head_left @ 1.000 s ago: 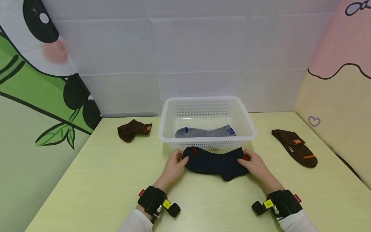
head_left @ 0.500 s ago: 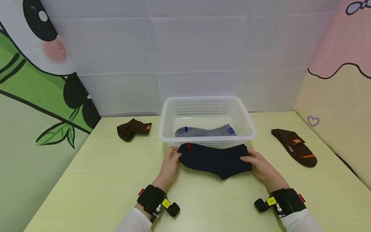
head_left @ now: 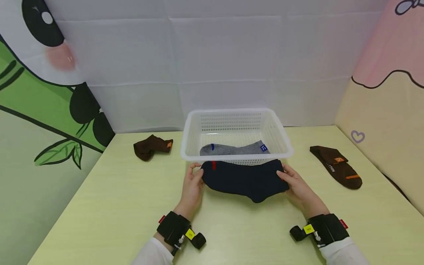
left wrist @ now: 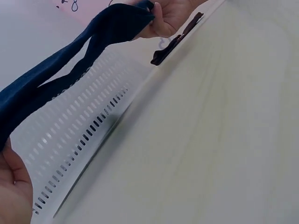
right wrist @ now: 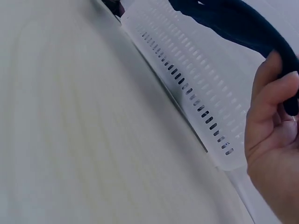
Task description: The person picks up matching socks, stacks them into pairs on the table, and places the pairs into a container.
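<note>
While both hands, left and right, pinch the navy sock by its ends, it hangs taut just above the basket's near rim. It sags mid-span, so it could probably snag there.

The head view is bright and evenly lit, with soft diffuse light and no hard glare; only faint shadows sit under the white basket and beneath the navy sock at frame centre. Wide-angle bending shows towards the left and right edges, where the wall panels lean. Focus is crisp at the centre. Both wrist views are softer: the pale table is washed out and smeared by blur, and the right hand at lower right is out of focus.
</note>
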Demonstrator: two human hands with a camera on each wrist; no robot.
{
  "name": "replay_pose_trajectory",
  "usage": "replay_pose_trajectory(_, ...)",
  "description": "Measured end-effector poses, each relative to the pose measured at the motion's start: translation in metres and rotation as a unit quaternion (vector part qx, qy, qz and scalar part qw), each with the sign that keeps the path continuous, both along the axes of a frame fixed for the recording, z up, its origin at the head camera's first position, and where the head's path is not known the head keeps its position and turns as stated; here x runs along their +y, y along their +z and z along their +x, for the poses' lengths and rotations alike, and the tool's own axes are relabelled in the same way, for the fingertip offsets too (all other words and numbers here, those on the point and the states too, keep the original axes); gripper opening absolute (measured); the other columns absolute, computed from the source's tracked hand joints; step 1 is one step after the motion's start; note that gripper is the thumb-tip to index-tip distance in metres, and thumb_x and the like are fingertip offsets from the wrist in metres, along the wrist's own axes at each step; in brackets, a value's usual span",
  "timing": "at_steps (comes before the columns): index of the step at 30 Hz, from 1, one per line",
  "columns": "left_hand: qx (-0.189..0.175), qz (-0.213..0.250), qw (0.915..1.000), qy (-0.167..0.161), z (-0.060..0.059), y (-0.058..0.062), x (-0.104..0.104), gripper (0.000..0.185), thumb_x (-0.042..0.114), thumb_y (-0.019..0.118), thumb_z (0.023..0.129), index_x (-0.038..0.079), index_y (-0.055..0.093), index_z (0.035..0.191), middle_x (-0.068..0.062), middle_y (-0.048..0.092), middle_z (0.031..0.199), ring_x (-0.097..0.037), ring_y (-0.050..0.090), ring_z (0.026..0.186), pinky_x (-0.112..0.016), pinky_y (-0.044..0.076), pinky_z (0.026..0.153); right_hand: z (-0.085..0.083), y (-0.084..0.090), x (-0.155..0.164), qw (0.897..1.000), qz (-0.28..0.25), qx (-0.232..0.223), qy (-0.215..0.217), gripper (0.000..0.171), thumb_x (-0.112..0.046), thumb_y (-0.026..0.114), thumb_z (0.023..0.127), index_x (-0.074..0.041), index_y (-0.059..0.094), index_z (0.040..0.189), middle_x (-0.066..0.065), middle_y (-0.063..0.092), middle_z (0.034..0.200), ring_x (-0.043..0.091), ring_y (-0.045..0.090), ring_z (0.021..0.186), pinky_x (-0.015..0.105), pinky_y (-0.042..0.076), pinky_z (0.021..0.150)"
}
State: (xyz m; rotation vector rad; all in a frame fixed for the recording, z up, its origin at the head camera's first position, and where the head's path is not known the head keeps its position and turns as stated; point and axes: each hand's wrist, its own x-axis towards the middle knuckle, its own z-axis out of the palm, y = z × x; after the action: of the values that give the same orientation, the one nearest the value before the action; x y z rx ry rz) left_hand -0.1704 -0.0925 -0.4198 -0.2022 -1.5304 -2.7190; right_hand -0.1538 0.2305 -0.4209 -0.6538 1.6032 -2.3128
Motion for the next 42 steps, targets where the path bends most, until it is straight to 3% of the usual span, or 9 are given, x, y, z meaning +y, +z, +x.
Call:
replay_pose_trajectory(5, 0.019, -0.026, 0.9988, 0.035, 0.003, 0.008, 0.003, 0.029, -0.001, 0.04, 0.098, 0.022, 0.055, 0.089, 0.011, 0.055, 0.077, -0.001, 0.052, 0.073, -0.016, 0.044, 0.068, -0.001, 0.002, -0.003, 0.998, -0.045, 0.045, 0.003, 0.025, -0.009, 0.035, 0.103, -0.017, 0.057, 0.113, -0.005, 0.064, 0.097, 0.006, 0.065, 0.075, 0.019, 0.052, 0.062)
replay_pose_trajectory(9, 0.037, -0.061, 0.9969, 0.033, 0.007, 0.02, 0.002, 0.034, -0.003, 0.039, 0.097, 0.021, 0.06, 0.084, 0.009, 0.055, 0.086, -0.003, 0.051, 0.08, -0.016, 0.045, 0.073, 0.0, 0.005, -0.004, 0.996, -0.069, 0.06, 0.0, 0.03, -0.008, 0.035, 0.102, -0.017, 0.06, 0.116, -0.004, 0.066, 0.101, 0.007, 0.066, 0.083, 0.022, 0.054, 0.069)
replay_pose_trajectory(13, 0.056, -0.065, 0.9961, 0.018, 0.012, 0.034, -0.005, 0.031, -0.005, 0.04, 0.093, 0.018, 0.059, 0.087, 0.006, 0.053, 0.087, -0.005, 0.052, 0.081, -0.017, 0.046, 0.074, 0.001, 0.016, -0.003, 0.996, -0.059, 0.065, 0.014, 0.034, -0.003, 0.035, 0.102, -0.017, 0.059, 0.121, -0.004, 0.065, 0.106, 0.007, 0.066, 0.089, 0.022, 0.054, 0.075)
replay_pose_trajectory(19, 0.1, -0.122, 0.9873, 0.018, 0.007, 0.052, -0.014, 0.028, -0.007, 0.044, 0.089, 0.017, 0.055, 0.095, 0.005, 0.05, 0.089, -0.006, 0.049, 0.08, -0.016, 0.043, 0.073, -0.001, 0.036, -0.003, 0.996, -0.056, 0.061, 0.024, 0.038, 0.006, 0.036, 0.098, -0.014, 0.058, 0.12, -0.002, 0.064, 0.108, 0.008, 0.065, 0.096, 0.021, 0.052, 0.081)
replay_pose_trajectory(26, 0.108, -0.204, 0.9725, 0.034, -0.004, 0.064, -0.014, 0.01, -0.005, 0.041, 0.095, -0.002, 0.047, 0.103, 0.004, 0.049, 0.094, -0.007, 0.05, 0.085, -0.018, 0.042, 0.076, -0.009, 0.051, -0.009, 0.997, -0.001, 0.066, -0.032, 0.041, 0.002, 0.039, 0.099, -0.023, 0.037, 0.131, -0.004, 0.066, 0.106, 0.008, 0.066, 0.093, 0.022, 0.052, 0.081)
replay_pose_trajectory(30, 0.121, -0.263, 0.9553, 0.061, -0.013, 0.071, -0.016, 0.009, -0.005, 0.042, 0.096, -0.009, 0.05, 0.098, 0.004, 0.049, 0.091, -0.006, 0.048, 0.087, -0.018, 0.04, 0.079, -0.015, 0.06, -0.015, 0.993, 0.049, 0.085, -0.067, 0.039, -0.007, 0.04, 0.101, -0.03, 0.033, 0.133, -0.007, 0.063, 0.106, 0.005, 0.064, 0.092, 0.02, 0.051, 0.08)
replay_pose_trajectory(34, 0.154, -0.334, 0.9265, 0.079, -0.022, 0.079, -0.018, 0.014, -0.003, 0.044, 0.096, -0.006, 0.057, 0.093, -0.004, 0.05, 0.091, -0.013, 0.045, 0.089, -0.022, 0.036, 0.077, -0.015, 0.067, -0.022, 0.987, 0.099, 0.088, -0.091, 0.022, -0.015, 0.042, 0.101, -0.03, 0.057, 0.11, -0.012, 0.055, 0.105, 0.0, 0.051, 0.094, 0.014, 0.044, 0.079)
replay_pose_trajectory(37, 0.169, -0.379, 0.9053, 0.089, -0.028, 0.084, -0.02, 0.018, -0.001, 0.044, 0.097, -0.002, 0.062, 0.092, -0.011, 0.05, 0.095, -0.019, 0.042, 0.084, -0.024, 0.033, 0.068, -0.016, 0.073, -0.028, 0.98, 0.144, 0.082, -0.109, 0.022, -0.017, 0.044, 0.101, -0.03, 0.061, 0.097, -0.015, 0.051, 0.106, 0.0, 0.044, 0.101, 0.014, 0.041, 0.083)
replay_pose_trajectory(42, 0.18, -0.431, 0.8773, 0.111, -0.034, 0.091, -0.023, 0.024, 0.0, 0.042, 0.097, 0.0, 0.066, 0.096, -0.014, 0.051, 0.103, -0.022, 0.041, 0.077, -0.024, 0.031, 0.062, -0.023, 0.085, -0.039, 0.955, 0.234, 0.097, -0.158, 0.014, -0.013, 0.046, 0.099, -0.018, 0.058, 0.105, -0.014, 0.051, 0.111, 0.003, 0.044, 0.108, 0.016, 0.037, 0.091)
